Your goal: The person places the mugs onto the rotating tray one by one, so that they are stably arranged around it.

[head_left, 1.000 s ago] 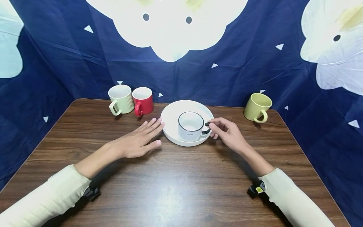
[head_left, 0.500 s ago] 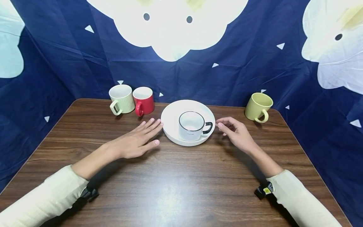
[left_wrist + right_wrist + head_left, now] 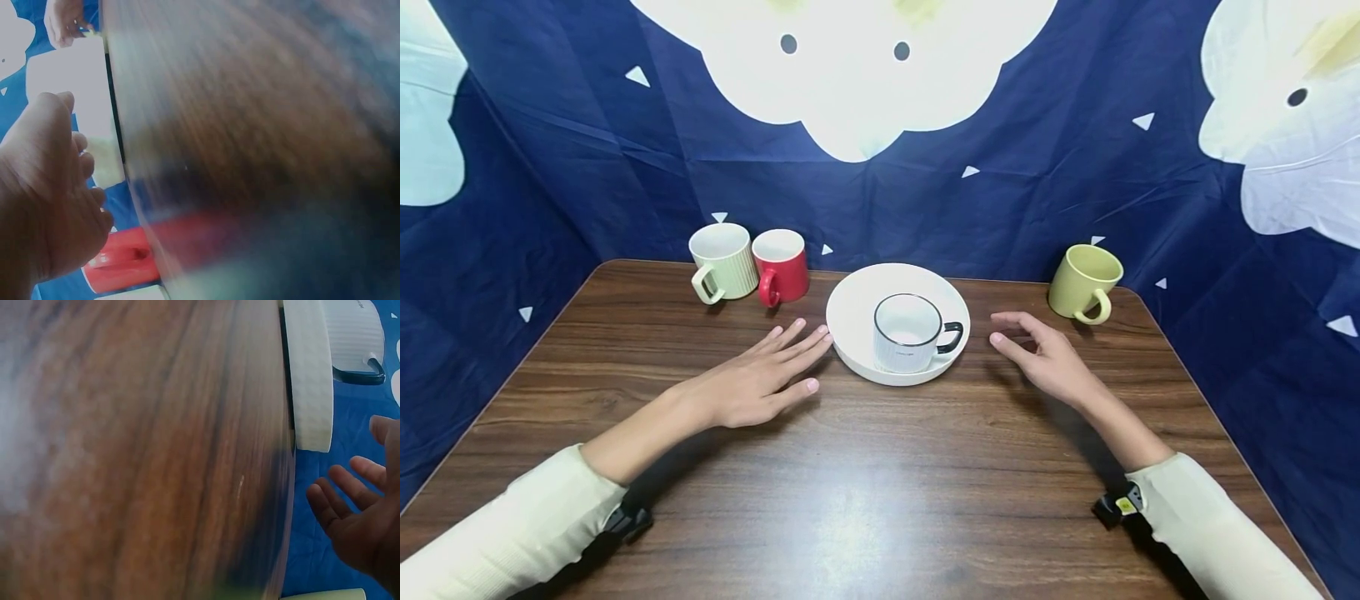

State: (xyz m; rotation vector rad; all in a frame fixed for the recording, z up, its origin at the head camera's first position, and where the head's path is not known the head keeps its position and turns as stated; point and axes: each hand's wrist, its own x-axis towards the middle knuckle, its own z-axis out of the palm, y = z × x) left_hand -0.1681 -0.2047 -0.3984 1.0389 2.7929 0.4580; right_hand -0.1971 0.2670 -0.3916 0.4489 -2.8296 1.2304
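Note:
A white cup with a black rim and black handle (image 3: pixel 906 335) stands upright in a round white dish (image 3: pixel 857 304), its handle pointing right. My left hand (image 3: pixel 752 379) is spread flat at the dish's left side, fingertips close to the rim; whether they touch it I cannot tell. To the right of the dish my right hand (image 3: pixel 1052 358) holds nothing, its fingers loosely bent and apart from the dish. The right wrist view shows the cup's dark handle (image 3: pixel 359 376) above the dish wall (image 3: pixel 312 381), with a gap to my right hand (image 3: pixel 369 506).
A pale green mug (image 3: pixel 730 271) and a red mug (image 3: pixel 786 271) stand side by side at the back left of the wooden table (image 3: pixel 865 483). At the back right is a yellow-green mug (image 3: pixel 1075 287). A blue patterned cloth (image 3: pixel 880 208) hangs behind.
My right hand has let go of the cup's black handle and moved right, away from the dish. My left hand has shifted slightly down and left. The cup and dish stay in place.

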